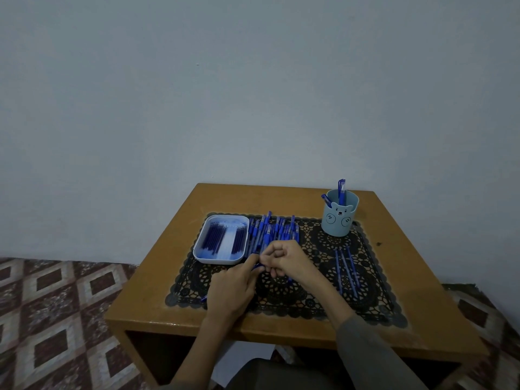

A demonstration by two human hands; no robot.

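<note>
Holding a blue pen (257,266) just above a black lace mat (323,291).
My left hand (233,285) and right hand (284,258) pinch it with curled fingers, in front of the pen pile (270,229) and tray (216,259).

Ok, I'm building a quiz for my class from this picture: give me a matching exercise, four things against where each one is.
Things:
1 tray
2 bear cup
3 pen pile
4 held pen

Places:
a at the back right corner of the mat
b between left hand and right hand
c at the mat's left end
d just right of the tray

Pairs: 1-c, 2-a, 3-d, 4-b
</note>
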